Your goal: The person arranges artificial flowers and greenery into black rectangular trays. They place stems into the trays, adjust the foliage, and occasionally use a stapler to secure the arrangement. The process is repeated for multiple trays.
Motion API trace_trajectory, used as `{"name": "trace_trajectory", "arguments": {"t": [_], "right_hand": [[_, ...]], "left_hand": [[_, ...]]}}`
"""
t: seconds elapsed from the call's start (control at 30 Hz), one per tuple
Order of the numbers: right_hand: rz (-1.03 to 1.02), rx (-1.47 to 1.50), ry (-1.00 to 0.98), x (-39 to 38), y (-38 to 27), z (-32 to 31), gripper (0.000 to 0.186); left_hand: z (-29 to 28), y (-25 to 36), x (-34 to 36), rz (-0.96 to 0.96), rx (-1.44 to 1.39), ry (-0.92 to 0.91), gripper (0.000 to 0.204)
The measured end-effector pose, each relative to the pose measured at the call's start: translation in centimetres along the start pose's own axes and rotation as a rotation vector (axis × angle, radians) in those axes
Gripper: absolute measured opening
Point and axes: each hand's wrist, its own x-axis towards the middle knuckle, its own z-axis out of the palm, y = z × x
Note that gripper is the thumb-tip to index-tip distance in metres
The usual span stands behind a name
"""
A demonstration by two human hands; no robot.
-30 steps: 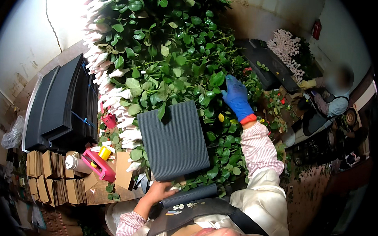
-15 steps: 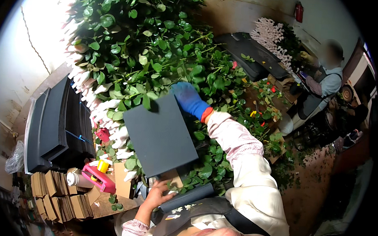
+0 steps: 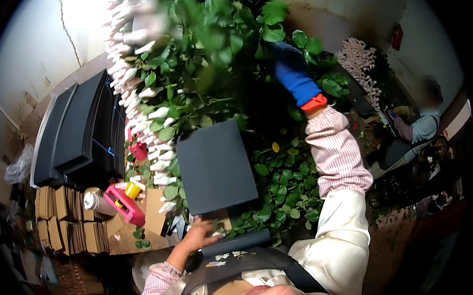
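My right hand (image 3: 290,71), in a blue glove with a red cuff, reaches far out at the top. Leaves partly cover its fingers, which appear closed on leafy rose stems. Blurred leaves (image 3: 210,30) and a blurred pale bud (image 3: 149,22) stretch leftward from it, above the large heap of roses (image 3: 196,106) with white-pink heads. My bare left hand (image 3: 196,239) is beside the lower edge of a dark grey rectangular board (image 3: 217,168), fingers apart, holding nothing I can see. A dark roll-like bar (image 3: 237,244) lies just right of its fingertips.
Stacked dark boards (image 3: 84,130) stand at the left, above bundles of brown cardboard (image 3: 69,219). Close by are a white-lidded cup (image 3: 97,202) and a pink tape dispenser (image 3: 125,207). Another person (image 3: 419,126) sits at the right, near more pale flowers (image 3: 359,66).
My right hand has moved up and right from the board's upper corner, with leafy stems now blurred in motion. My left hand stays by the board's lower edge. The view has shifted somewhat.
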Motion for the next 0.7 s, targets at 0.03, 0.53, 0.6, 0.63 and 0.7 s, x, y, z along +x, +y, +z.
{"name": "trace_trajectory", "arguments": {"t": [0.03, 0.53, 0.6, 0.63, 0.7], "right_hand": [[0.031, 0.015, -0.080, -0.8, -1.3, -1.1, 0.040], [0.013, -0.026, -0.073, -16.5, -7.6, -7.7, 0.070], [0.031, 0.107, -0.119, -17.1, -8.9, -9.9, 0.070], [0.016, 0.055, -0.143, -19.1, -8.4, -9.7, 0.068], [-0.012, -0.051, -0.191, -24.6, -6.8, -8.4, 0.064]], "left_hand": [[-0.2, -0.1, 0.1, -0.015, -0.015, -0.047, 0.036], [-0.1, 0.2, -0.9, -0.163, -0.097, 0.062, 0.062], [0.1, -0.2, -1.2, -0.176, -0.118, 0.062, 0.052], [0.3, -0.1, -1.1, -0.133, -0.118, 0.084, 0.047], [0.5, -0.1, -0.7, -0.139, -0.162, 0.073, 0.042]]}}
